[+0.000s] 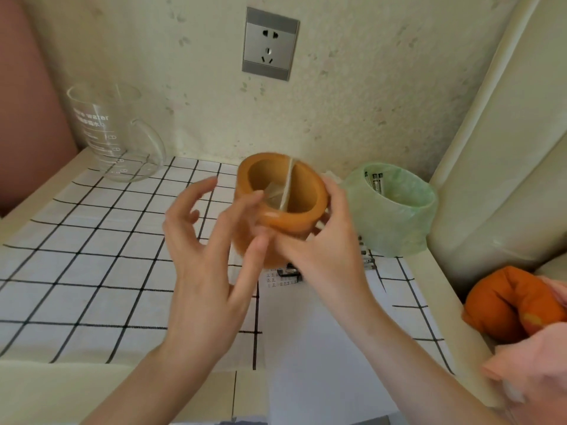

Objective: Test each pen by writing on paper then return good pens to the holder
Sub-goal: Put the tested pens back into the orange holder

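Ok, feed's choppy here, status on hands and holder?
Right hand gripping orange holder, lifted. Left hand open beside it. No pens visible inside. Paper below, unobstructed.

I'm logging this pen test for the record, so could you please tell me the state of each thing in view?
Orange holder: upright, no pens visible inside, only its divider.
Right hand: closed in a grip on the orange holder's side.
Left hand: open, fingers spread, beside the holder.
Green holder: upright, pens inside.
Glass jug: upright, empty.
Paper: flat, with small marks at its top.
Wall socket: nothing plugged in.
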`<state>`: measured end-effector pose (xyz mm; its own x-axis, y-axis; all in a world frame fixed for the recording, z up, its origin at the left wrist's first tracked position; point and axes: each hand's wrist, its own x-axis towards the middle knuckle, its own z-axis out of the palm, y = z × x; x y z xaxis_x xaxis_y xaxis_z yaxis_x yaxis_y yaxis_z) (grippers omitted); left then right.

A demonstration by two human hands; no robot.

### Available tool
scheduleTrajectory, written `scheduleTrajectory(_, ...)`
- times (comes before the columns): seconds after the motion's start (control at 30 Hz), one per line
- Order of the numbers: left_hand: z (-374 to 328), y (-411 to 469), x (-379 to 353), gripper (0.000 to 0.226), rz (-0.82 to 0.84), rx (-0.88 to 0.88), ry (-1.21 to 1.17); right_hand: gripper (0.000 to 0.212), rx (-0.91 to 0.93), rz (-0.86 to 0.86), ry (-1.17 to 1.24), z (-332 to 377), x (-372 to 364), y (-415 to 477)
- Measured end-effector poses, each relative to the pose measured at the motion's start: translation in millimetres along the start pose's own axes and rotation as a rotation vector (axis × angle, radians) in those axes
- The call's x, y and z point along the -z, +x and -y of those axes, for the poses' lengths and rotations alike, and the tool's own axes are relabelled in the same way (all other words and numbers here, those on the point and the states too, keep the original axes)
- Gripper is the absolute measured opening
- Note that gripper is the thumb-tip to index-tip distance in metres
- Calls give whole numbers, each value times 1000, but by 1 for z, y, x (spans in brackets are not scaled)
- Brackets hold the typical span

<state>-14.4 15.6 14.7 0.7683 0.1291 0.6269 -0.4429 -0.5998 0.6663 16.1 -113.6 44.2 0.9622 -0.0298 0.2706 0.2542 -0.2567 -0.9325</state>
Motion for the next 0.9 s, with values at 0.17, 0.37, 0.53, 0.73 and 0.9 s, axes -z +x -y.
scheduleTrajectory(0.17, -2, -9, 3, 28, 21, 100, -111, 76, -72, 103, -20, -8, -19, -40)
scheduleTrajectory(0.37, 5, -22, 10, 30, 108, 177, -7, 77, -89, 79, -63, -16, -27, -53)
scheduleTrajectory(0.53, 8, -19, 10, 47, 152, 91, 224, 82, -68, 80, -125, -28, -29, -58)
scheduleTrajectory(0.73, 11, -16, 9, 47, 213, 91, 248, 106, -129, 369, -100, -32, -13, -50)
scheduleTrajectory(0.9, 14, -16, 9, 40, 249, 42, 285, 72, -188, 376, -412, -46, 67, -1)
